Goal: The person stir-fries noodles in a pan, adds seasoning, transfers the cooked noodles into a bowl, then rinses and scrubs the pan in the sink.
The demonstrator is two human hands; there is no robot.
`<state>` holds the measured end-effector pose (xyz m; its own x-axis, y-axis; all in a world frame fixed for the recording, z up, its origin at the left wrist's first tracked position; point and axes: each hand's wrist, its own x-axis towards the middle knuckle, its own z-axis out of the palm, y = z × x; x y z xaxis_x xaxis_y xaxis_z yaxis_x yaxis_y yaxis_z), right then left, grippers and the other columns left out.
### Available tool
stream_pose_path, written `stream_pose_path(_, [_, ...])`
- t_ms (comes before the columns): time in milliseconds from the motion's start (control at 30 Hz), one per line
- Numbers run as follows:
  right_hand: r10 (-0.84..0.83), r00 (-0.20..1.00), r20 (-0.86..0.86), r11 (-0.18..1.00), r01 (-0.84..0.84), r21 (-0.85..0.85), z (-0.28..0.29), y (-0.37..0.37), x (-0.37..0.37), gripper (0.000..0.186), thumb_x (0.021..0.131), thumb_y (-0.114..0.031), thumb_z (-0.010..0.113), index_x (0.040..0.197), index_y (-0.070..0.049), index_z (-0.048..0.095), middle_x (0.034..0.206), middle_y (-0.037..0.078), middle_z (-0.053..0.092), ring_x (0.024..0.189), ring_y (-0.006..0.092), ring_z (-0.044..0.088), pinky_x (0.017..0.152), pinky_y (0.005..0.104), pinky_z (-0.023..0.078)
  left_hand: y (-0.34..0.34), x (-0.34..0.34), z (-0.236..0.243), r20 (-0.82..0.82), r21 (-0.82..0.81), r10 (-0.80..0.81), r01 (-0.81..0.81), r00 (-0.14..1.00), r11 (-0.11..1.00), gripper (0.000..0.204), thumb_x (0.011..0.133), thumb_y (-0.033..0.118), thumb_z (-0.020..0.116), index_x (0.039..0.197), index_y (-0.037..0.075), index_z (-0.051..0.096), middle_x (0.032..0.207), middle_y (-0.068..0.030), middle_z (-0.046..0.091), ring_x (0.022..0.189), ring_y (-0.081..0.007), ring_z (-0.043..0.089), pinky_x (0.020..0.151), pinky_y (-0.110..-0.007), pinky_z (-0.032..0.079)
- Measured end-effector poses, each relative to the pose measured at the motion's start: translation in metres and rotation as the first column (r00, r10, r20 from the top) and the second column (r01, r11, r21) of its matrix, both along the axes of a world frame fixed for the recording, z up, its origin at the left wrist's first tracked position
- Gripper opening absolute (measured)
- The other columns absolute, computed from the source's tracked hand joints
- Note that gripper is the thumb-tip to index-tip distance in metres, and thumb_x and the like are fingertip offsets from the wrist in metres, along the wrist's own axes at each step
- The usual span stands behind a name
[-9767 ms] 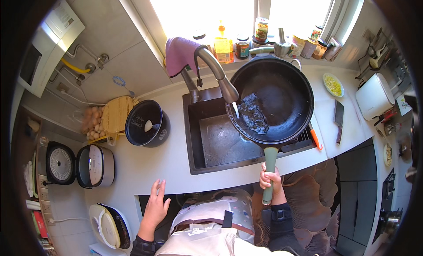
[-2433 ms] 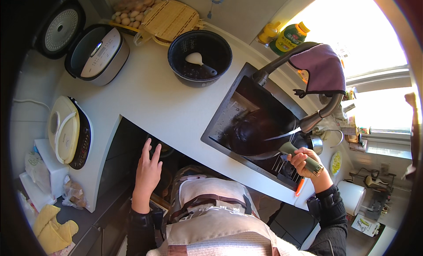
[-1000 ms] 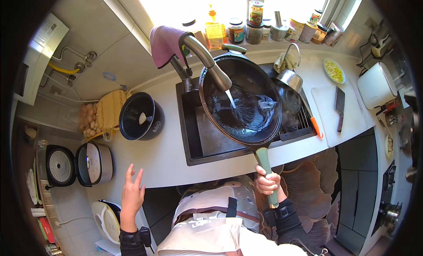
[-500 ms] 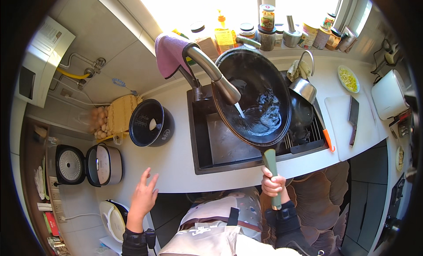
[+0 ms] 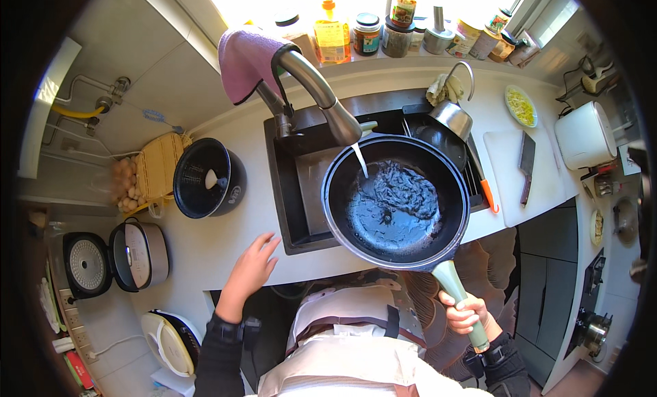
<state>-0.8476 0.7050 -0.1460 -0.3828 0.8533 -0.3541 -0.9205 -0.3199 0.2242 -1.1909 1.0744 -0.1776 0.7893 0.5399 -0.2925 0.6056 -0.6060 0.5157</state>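
Note:
My right hand (image 5: 465, 313) is closed round the pale green handle of a black wok (image 5: 327, 212), which is held over the sink (image 5: 287, 199). A faucet (image 5: 342, 123) with a purple cloth (image 5: 248, 63) draped on it runs a stream into the wok, where water (image 5: 393, 219) swirls across the bottom. My left hand (image 5: 252, 270) is empty, its fingers apart, in front of the counter's edge to the left of the sink. Nearest to it on the counter stands a black rice cooker pot (image 5: 233, 185) with a white piece inside.
An orange-handled tool (image 5: 490, 195) lies at the sink's right edge, beside a small metal pot (image 5: 452, 118). Farther right are a cleaver (image 5: 525, 166) on a white cutting board (image 5: 498, 192) and a plate of shreds (image 5: 521, 106). Jars (image 5: 367, 34) line the windowsill; an open rice cooker (image 5: 145, 255) stands left.
The wok has come nearer to me and levelled out from its steep tilt, with my right hand shifting right. My left hand has moved right and a little up. The whole view has shifted.

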Motion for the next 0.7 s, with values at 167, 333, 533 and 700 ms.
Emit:
stream_pose_path(167, [0.1, 0.96, 0.262, 0.994, -0.083, -0.076, 0.01, 0.002, 0.006, 0.024, 0.088, -0.004, 0.058, 0.103, -0.005, 0.039, 0.058, 0.0, 0.039, 0.04, 0.0051, 0.038, 0.039, 0.0248, 0.035, 0.08, 0.093, -0.072, 0.225, 0.064, -0.165, 0.154, 0.96, 0.986, 0.032, 0.085, 0.01, 0.065, 0.116, 0.0, 0.062, 0.125, -0.0195, 0.059, 0.115, -0.0369, 0.057, 0.1, -0.041, 0.047])
stream_pose_path(333, [0.159, 0.84, 0.519, 0.987, -0.125, -0.099, -0.005, -0.001, 0.031, 0.03, 0.083, -0.008, 0.067, 0.097, -0.004, 0.041, 0.054, 0.003, 0.04, 0.038, 0.0092, 0.036, 0.037, 0.0256, 0.032, 0.152, 0.168, -0.091, 0.252, -0.231, 0.051, 0.009, 0.966, 0.973, 0.033, 0.092, 0.015, 0.058, 0.12, -0.002, 0.062, 0.118, -0.0177, 0.066, 0.11, -0.0298, 0.063, 0.098, -0.036, 0.047])
stream_pose_path(533, [-0.024, 0.926, 0.378, 0.991, -0.029, 0.134, -0.085, 0.039, 0.037, 0.029, 0.084, -0.006, 0.066, 0.097, -0.005, 0.039, 0.053, 0.002, 0.039, 0.037, 0.0083, 0.035, 0.036, 0.0245, 0.031, 0.179, 0.197, -0.073, 0.114, -0.507, 0.346, -0.245, 0.931, 0.827, 0.027, 0.096, 0.017, 0.057, 0.119, 0.003, 0.065, 0.107, -0.0032, 0.067, 0.094, -0.0112, 0.062, 0.083, -0.027, 0.05])
stream_pose_path(700, [-0.115, 0.98, 0.161, 0.968, 0.074, 0.24, -0.104, 0.061, 0.013, 0.026, 0.085, -0.004, 0.063, 0.097, -0.005, 0.04, 0.053, 0.002, 0.04, 0.037, 0.0079, 0.037, 0.037, 0.0253, 0.035, 0.197, 0.214, -0.073, 0.259, -0.56, 0.465, -0.261, 0.847, 0.786, 0.023, 0.092, 0.014, 0.065, 0.113, 0.005, 0.066, 0.105, -0.0028, 0.067, 0.096, -0.0147, 0.06, 0.087, -0.033, 0.05])
